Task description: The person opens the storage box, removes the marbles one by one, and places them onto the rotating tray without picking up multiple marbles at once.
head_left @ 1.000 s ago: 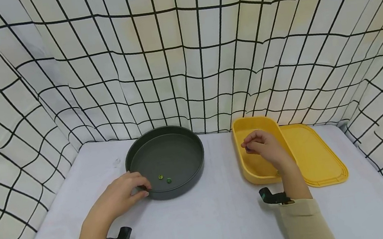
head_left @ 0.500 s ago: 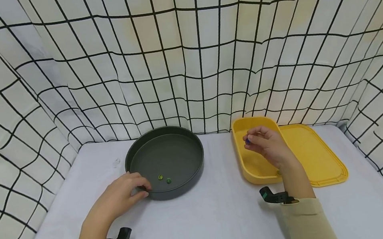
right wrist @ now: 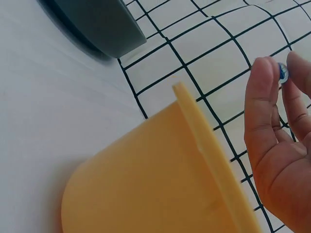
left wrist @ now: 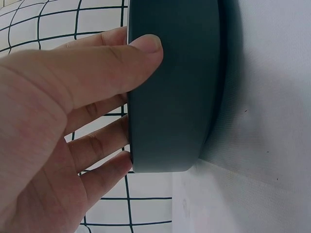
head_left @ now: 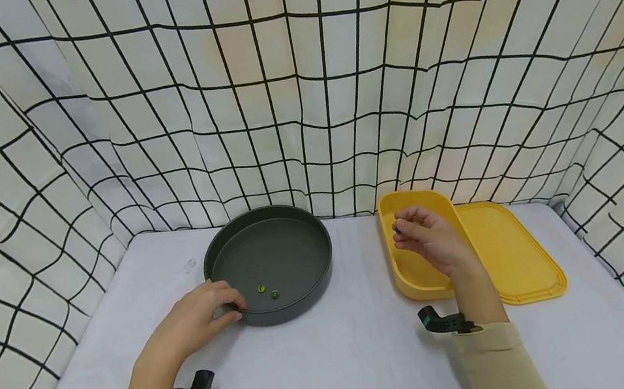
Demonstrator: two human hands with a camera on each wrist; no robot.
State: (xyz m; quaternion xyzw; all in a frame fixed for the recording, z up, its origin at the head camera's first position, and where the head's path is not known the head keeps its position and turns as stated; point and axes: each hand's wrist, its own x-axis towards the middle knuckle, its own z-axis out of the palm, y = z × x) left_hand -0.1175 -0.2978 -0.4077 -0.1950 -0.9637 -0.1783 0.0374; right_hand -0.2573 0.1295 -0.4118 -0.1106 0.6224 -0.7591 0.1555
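Blue glassy rounded piece (right wrist: 283,73) pinched in right hand (head_left: 429,237), yellow oblong box (head_left: 418,280) below it: wants light, even pressure. Left hand (head_left: 205,308) grips dark-grey round pan (head_left: 272,249): best steadied.

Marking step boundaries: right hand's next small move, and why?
Probably carry the small glossy blue piece toward the round dark-grey pan: the right hand pinches it over the rectangular yellow plastic box, and two small greenish pieces lie in the pan.

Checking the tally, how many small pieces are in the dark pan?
2 visible in the dark pan, in the head view: a yellow-green piece and, to its right and slightly lower in the image, a green piece. The left hand could hide others.
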